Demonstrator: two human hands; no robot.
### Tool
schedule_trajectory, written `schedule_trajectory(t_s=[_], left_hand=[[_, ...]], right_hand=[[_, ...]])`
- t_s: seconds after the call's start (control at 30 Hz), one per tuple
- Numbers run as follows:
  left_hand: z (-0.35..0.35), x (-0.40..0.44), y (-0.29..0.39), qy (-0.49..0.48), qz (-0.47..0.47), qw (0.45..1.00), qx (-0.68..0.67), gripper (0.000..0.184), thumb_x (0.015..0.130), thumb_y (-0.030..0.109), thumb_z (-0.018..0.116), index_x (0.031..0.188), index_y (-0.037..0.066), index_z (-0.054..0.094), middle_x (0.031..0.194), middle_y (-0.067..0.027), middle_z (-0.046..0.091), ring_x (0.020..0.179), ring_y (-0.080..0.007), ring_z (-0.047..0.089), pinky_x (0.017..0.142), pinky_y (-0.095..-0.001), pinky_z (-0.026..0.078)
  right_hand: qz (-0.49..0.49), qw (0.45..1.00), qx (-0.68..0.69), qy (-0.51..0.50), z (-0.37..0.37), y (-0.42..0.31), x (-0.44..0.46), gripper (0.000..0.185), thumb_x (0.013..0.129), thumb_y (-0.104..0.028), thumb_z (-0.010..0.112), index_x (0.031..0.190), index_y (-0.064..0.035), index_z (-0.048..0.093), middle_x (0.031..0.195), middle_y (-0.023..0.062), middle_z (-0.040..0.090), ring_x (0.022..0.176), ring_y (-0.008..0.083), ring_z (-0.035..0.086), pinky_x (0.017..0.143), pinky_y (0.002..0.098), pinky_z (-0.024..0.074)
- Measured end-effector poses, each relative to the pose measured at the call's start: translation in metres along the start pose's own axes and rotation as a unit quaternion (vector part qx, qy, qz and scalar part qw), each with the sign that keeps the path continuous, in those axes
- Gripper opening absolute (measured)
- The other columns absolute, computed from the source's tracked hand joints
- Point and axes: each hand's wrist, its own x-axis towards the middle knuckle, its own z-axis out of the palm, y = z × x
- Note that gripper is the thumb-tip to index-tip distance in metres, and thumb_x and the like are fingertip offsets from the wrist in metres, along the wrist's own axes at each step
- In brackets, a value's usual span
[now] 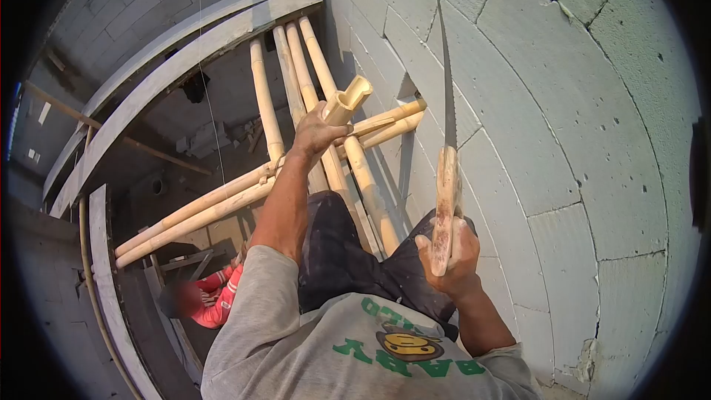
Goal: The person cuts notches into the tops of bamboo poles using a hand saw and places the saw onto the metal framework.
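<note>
My left hand is wrapped round a bamboo pole just below its cut, hollow end, which has a notch in it. Beside that hand, crossing bamboo poles run toward the block wall. In my right hand is a handsaw, gripped by its worn wooden handle. The saw's thin toothed blade points up and away, close to the wall and apart from the bamboo. Part of the held pole is hidden behind my hand and forearm.
A grey block wall rises close on my right. Long boards curve across the far left. Bamboo crosspieces span the drop to the floor. A person in a red sleeve is below on the left. A thin string hangs nearby.
</note>
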Motion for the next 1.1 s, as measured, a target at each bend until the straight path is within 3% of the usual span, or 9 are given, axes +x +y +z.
schedule_trajectory(t_s=[0.1, 0.13, 0.3, 0.43, 0.6, 0.7, 0.83, 1.03, 1.1], left_hand=[[-0.001, 0.003, -0.003, -0.031, 0.000, 0.999, -0.008, 0.077, 0.061, 0.032, 0.084, 0.128, 0.001, 0.060, 0.111, -0.0166, 0.069, 0.099, -0.0260, 0.068, 0.090, -0.0359, 0.052], [-0.002, 0.006, -0.005, -0.038, -0.002, 0.999, -0.010, 0.078, 0.061, 0.036, 0.084, 0.128, 0.003, 0.062, 0.111, -0.0168, 0.070, 0.100, -0.0266, 0.069, 0.092, -0.0367, 0.052], [0.002, -0.001, -0.001, -0.003, 0.009, 1.000, -0.018, 0.077, 0.061, 0.039, 0.085, 0.126, 0.003, 0.063, 0.108, -0.0164, 0.071, 0.100, -0.0267, 0.069, 0.093, -0.0371, 0.051], [0.004, -0.003, -0.002, 0.013, -0.004, 0.999, 0.035, 0.077, 0.064, 0.039, 0.086, 0.126, 0.002, 0.062, 0.110, -0.0187, 0.070, 0.103, -0.0299, 0.068, 0.095, -0.0382, 0.051], [0.034, -0.009, -0.037, 0.220, 0.115, 0.960, 0.133, 0.090, 0.069, 0.049, 0.086, 0.134, -0.003, 0.053, 0.123, -0.0238, 0.064, 0.118, -0.0347, 0.062, 0.103, -0.0400, 0.047], [0.059, -0.056, -0.029, 0.289, 0.147, 0.945, -0.034, 0.092, 0.076, 0.056, 0.083, 0.138, -0.003, 0.049, 0.127, -0.0210, 0.061, 0.118, -0.0334, 0.061, 0.102, -0.0448, 0.048], [0.075, -0.117, 0.014, -0.073, 0.008, 0.946, -0.315, 0.070, 0.091, 0.050, 0.072, 0.132, -0.004, 0.054, 0.113, -0.0143, 0.067, 0.100, -0.0216, 0.065, 0.092, -0.0357, 0.052], [0.102, -0.113, 0.055, -0.075, 0.037, 0.945, -0.315, 0.055, 0.094, 0.044, 0.071, 0.122, -0.002, 0.057, 0.103, -0.0063, 0.065, 0.092, -0.0108, 0.060, 0.084, -0.0283, 0.051], [0.094, -0.109, 0.055, -0.100, 0.056, 0.943, -0.312, 0.052, 0.094, 0.038, 0.072, 0.122, -0.003, 0.057, 0.105, -0.0070, 0.066, 0.095, -0.0122, 0.061, 0.084, -0.0293, 0.052]], right_hand=[[0.201, 0.962, 0.167, -0.081, 0.001, -0.011, 0.006, 0.058, 0.076, -0.014, 0.086, 0.117, 0.0096, 0.054, 0.091, 0.0124, 0.061, 0.077, 0.0229, 0.063, 0.069, 0.0358, 0.0525], [0.238, 0.939, 0.229, -0.095, 0.002, -0.004, 0.002, 0.074, 0.082, -0.043, 0.083, 0.124, 0.0102, 0.052, 0.093, 0.0105, 0.063, 0.082, 0.0169, 0.063, 0.074, 0.0298, 0.0520], [0.365, 0.804, 0.469, -0.023, 0.010, 0.032, -0.020, 0.082, 0.094, -0.066, 0.046, 0.127, 0.0079, 0.054, 0.096, 0.0106, 0.068, 0.072, 0.0114, 0.059, 0.064, 0.0230, 0.0442], [0.389, 0.814, 0.427, -0.058, 0.004, 0.028, -0.013, 0.056, 0.093, -0.041, 0.062, 0.121, 0.0071, 0.057, 0.099, 0.0129, 0.068, 0.073, 0.0137, 0.060, 0.063, 0.0255, 0.0444], [0.142, 0.984, 0.095, -0.057, 0.020, 0.035, -0.011, 0.035, 0.076, -0.010, 0.076, 0.104, 0.0053, 0.061, 0.096, 0.0213, 0.062, 0.088, 0.0342, 0.059, 0.081, 0.0438, 0.0471], [0.072, 0.994, -0.060, -0.059, 0.023, 0.035, -0.001, 0.030, 0.072, -0.010, 0.075, 0.097, 0.0022, 0.063, 0.090, 0.0199, 0.060, 0.089, 0.0390, 0.056, 0.088, 0.0474, 0.0439], [0.041, 0.989, -0.107, -0.097, 0.032, 0.045, -0.005, 0.033, 0.073, -0.012, 0.074, 0.100, 0.0020, 0.061, 0.094, 0.0207, 0.059, 0.093, 0.0406, 0.055, 0.096, 0.0524, 0.0410], [0.013, 0.996, -0.084, -0.032, 0.025, 0.031, 0.009, 0.045, 0.078, -0.017, 0.075, 0.115, 0.0044, 0.062, 0.094, 0.0153, 0.061, 0.101, 0.0380, 0.061, 0.109, 0.0529, 0.0346], [0.050, 0.990, -0.095, 0.095, 0.011, 0.026, 0.014, 0.047, 0.084, -0.020, 0.075, 0.121, 0.0049, 0.060, 0.103, 0.0151, 0.063, 0.107, 0.0334, 0.062, 0.109, 0.0492, 0.0375]])
